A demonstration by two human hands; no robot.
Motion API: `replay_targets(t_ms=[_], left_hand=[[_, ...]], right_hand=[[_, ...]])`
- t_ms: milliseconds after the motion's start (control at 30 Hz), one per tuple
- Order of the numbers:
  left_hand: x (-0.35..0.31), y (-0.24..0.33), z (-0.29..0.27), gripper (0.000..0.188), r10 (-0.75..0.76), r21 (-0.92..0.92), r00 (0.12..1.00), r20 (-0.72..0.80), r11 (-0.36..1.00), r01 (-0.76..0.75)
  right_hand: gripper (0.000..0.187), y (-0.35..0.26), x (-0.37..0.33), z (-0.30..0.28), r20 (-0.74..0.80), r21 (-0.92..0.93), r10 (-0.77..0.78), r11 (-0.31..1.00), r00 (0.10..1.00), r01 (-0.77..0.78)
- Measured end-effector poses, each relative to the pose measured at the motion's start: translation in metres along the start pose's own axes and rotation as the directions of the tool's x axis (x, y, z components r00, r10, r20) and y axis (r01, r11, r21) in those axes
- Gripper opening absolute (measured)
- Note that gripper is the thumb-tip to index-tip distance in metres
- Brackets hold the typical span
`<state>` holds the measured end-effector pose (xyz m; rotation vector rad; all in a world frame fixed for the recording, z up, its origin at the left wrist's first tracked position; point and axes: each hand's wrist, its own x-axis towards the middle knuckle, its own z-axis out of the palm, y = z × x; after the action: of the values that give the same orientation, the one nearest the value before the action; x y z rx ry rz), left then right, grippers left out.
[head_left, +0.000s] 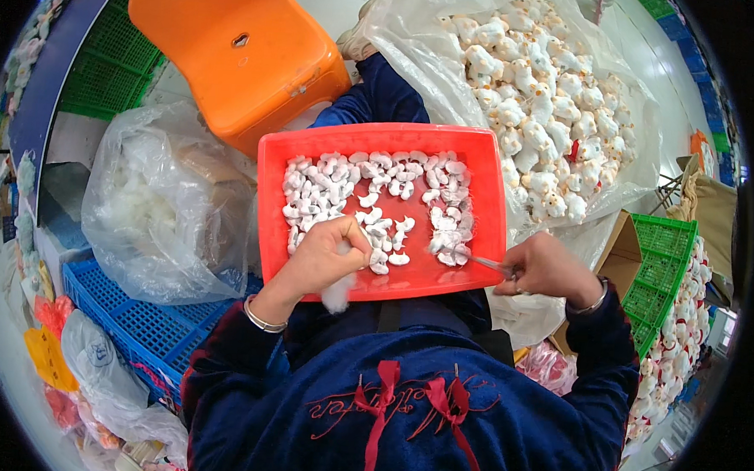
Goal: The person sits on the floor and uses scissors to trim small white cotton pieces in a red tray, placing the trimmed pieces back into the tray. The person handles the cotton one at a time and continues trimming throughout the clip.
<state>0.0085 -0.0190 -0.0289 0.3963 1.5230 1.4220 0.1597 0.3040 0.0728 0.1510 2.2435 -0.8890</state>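
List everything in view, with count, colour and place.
Tray: one, red, centre
Small curved pieces: many, white, in the tray
Chair: one, orange, upper left
Clear bag: one, transparent, upper right
Plush toys: many, white, in that bag
Bag of fluff: one, clear and white, left
Blue crate: one, blue, lower left
Green crates: at least two, green, upper left and right
Fluff tuft: one, white, tray's near edge
Metal tool: one, silver, tray's right
Left hand: one, bare, holding the tuft
Right hand: one, bare, holding the tool

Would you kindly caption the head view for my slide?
At a red tray of small white pieces, the left hand holds white fluff, the right hand a slender tool.
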Motion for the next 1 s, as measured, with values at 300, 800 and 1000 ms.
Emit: replay_targets(t_ms=[300,800,1000], left_hand=[[0.003,0.022,0.031,0.066,0.094,0.086,0.965,0.243,0.989,-0.118],[-0.004,0.02,0.026,0.006,0.14,0.064,0.984,0.109,0.987,-0.147],[-0.002,0.014,0.009,0.017,-0.028,-0.157,0.997,0.073,0.987,0.039]], right_hand=[[0.039,-0.027,0.013,-0.005,0.069,-0.074,-0.055,0.995,0.996,0.06],[0.035,-0.028,0.013,0.0,0.166,0.071,-0.043,0.997,0.985,0.031],[0.034,-0.015,0.006,-0.006,-0.013,-0.063,-0.016,0.998,1.0,0.015]])
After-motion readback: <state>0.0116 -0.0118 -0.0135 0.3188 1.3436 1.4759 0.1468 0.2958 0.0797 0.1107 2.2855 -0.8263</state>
